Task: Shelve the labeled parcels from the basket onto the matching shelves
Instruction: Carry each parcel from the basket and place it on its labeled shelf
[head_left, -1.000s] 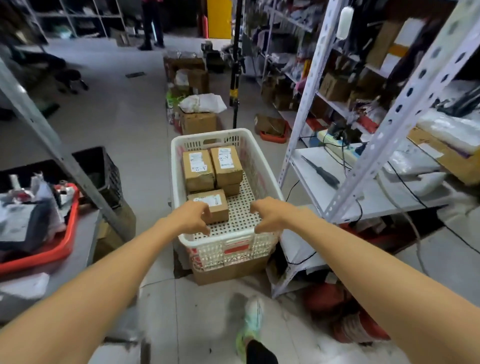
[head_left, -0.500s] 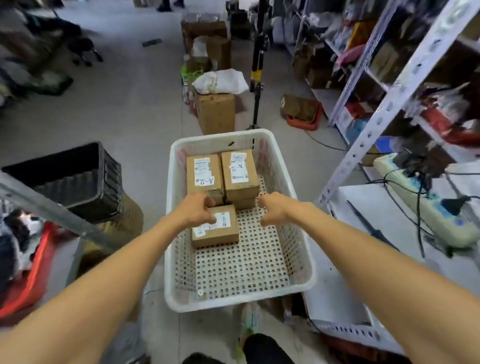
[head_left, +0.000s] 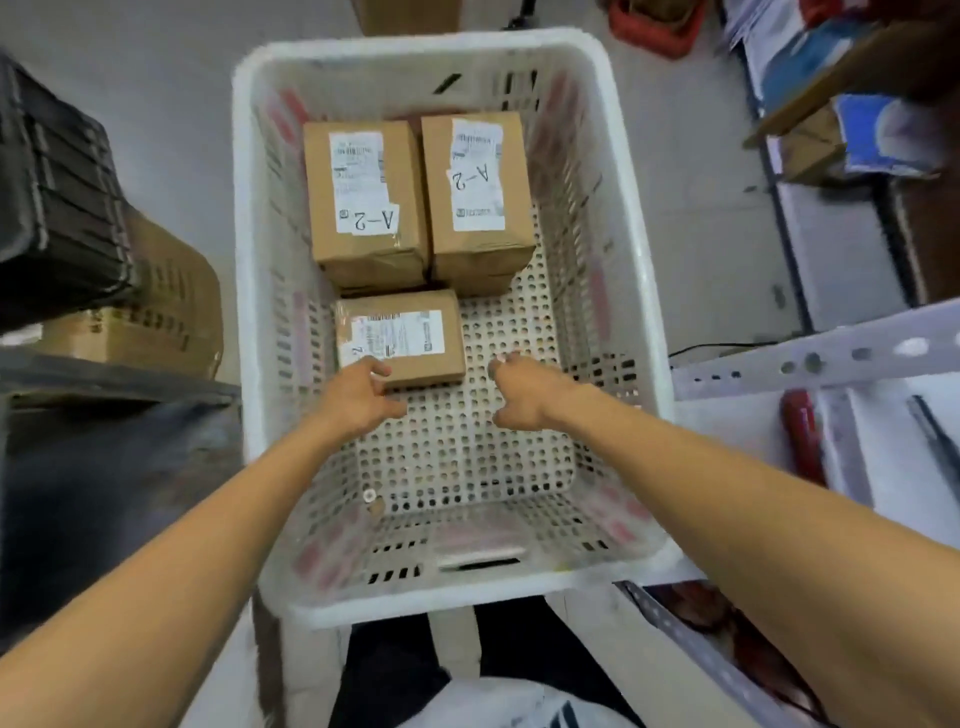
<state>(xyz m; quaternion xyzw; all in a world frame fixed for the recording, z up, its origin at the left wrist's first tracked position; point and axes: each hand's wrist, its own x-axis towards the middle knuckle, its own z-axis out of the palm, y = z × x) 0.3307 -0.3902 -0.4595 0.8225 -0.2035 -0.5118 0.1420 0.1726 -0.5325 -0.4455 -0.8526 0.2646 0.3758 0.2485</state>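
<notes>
Reaching into white basket (head_left: 647, 312), both hands. Left hand (head_left: 358, 395): thumb on near-left corner of small parcel (head_left: 402, 338) lying on basket floor, fingers curled; grip cannot tell. Right hand (head_left: 524, 389): loosely curled, empty, just right of it. Behind: A-2 parcel (head_left: 363, 197) beside second A-2 parcel (head_left: 475, 192).

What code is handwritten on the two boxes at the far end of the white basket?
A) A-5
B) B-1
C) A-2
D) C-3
C: the far left parcel and the far right parcel in the white basket each show A-2 handwritten in dark ink on top.
</notes>
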